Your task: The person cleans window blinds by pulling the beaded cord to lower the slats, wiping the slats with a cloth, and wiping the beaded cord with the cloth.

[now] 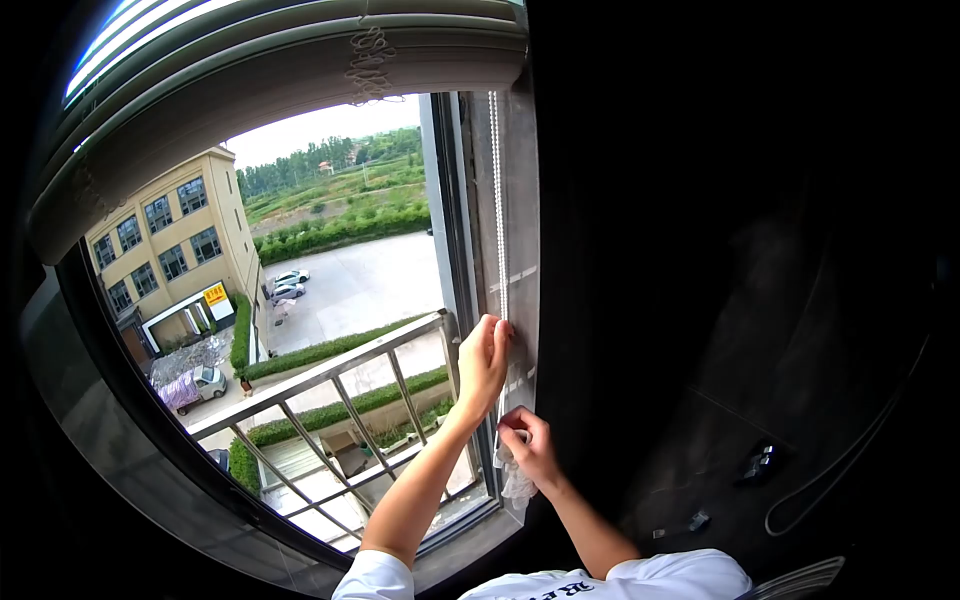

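Note:
A white beaded chain (498,220) hangs down the right side of the window frame. Higher up on it, my left hand (485,362) is closed around the chain. Just below and to the right, my right hand (530,445) has its fingers pinched together at the lower part of the chain, beside a crumpled whitish cloth or plastic piece (518,482). How that piece is held is partly hidden by my fingers. Raised slatted blinds (300,60) with a bunched cord (370,50) cross the top of the window.
A metal railing (340,365) runs outside the window, with a building (175,225), parked cars and greenery beyond. The window sill (470,550) lies below my arms. On the dark right side are small objects (760,463) and a looped cable (835,480).

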A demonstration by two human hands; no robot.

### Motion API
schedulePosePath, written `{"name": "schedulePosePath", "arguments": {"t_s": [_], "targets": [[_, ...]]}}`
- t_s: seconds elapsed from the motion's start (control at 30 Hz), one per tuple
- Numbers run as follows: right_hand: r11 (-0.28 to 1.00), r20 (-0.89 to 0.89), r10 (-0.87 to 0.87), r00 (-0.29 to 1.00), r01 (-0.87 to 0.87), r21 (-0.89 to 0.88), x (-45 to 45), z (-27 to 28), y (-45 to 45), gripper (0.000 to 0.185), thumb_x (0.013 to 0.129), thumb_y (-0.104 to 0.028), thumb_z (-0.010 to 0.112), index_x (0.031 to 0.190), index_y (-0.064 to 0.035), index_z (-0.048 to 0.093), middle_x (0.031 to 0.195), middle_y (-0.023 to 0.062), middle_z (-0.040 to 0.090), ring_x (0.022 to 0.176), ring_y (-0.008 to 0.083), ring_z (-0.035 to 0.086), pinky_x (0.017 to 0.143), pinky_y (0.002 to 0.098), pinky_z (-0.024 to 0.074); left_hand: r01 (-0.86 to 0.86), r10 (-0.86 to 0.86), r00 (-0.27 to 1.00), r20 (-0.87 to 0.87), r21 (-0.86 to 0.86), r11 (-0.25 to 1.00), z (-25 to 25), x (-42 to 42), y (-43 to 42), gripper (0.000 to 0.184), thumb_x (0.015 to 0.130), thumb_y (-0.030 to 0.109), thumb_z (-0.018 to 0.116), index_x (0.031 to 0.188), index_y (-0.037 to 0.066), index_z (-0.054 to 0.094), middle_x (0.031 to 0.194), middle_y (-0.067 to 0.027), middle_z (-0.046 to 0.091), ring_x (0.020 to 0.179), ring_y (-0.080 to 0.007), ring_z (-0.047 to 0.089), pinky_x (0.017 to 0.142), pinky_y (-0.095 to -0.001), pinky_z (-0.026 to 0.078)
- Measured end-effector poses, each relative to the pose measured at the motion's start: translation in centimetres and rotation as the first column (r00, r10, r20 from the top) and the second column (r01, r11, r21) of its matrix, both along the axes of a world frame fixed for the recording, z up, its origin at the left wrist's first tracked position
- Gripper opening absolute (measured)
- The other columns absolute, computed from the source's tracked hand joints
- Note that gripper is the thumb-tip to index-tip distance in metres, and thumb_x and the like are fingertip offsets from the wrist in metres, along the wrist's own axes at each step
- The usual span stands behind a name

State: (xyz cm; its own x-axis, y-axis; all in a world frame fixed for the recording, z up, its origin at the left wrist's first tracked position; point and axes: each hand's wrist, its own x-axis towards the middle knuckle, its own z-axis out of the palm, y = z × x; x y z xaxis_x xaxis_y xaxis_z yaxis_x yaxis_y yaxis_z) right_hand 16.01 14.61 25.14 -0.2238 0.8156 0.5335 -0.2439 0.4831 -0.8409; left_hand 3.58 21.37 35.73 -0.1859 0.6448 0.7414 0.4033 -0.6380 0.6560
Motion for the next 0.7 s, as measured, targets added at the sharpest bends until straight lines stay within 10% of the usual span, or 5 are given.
{"name": "schedulePosePath", "arguments": {"t_s": [0.43, 0.5, 0.7], "targets": [[0.965, -0.063, -0.236, 0.970, 0.242, 0.102, 0.9, 2.6, 0.1, 0.030, 0.102, -0.009, 0.068, 0.131, -0.0014, 0.063, 0.095, 0.0015, 0.061, 0.077, 0.0056, 0.055, 0.068, 0.0219, 0.0480, -0.057, 0.052, 0.997, 0.057, 0.080, 0.995, -3.7, 0.9, -3.2, 0.024, 0.113, 0.015, 0.052, 0.093, 0.002, 0.052, 0.061, -0.0117, 0.042, 0.049, -0.0211, 0.041, 0.049, -0.0379, 0.032], [0.918, -0.007, -0.336, 0.942, 0.329, 0.222, 0.5, 4.6, 0.3, 0.031, 0.102, -0.011, 0.069, 0.131, -0.0014, 0.065, 0.096, 0.0036, 0.060, 0.076, 0.0089, 0.057, 0.068, 0.0247, 0.0492, -0.033, 0.027, 0.998, 0.060, 0.102, 0.994, -4.0, 1.1, -3.4, 0.029, 0.115, 0.020, 0.050, 0.091, 0.003, 0.049, 0.064, -0.0014, 0.041, 0.058, -0.0081, 0.037, 0.051, -0.0301, 0.031], [0.802, 0.031, -0.481, 0.876, 0.425, 0.419, -1.1, 9.9, 0.7, 0.024, 0.100, -0.017, 0.073, 0.117, -0.0003, 0.073, 0.097, 0.0103, 0.065, 0.075, 0.0202, 0.062, 0.071, 0.0323, 0.0528, 0.005, -0.020, 0.994, 0.104, 0.147, 0.989, -3.8, 1.5, -4.1, 0.017, 0.111, 0.012, 0.053, 0.098, 0.001, 0.056, 0.069, -0.0134, 0.060, 0.059, -0.0176, 0.059, 0.056, -0.0335, 0.047]]}}
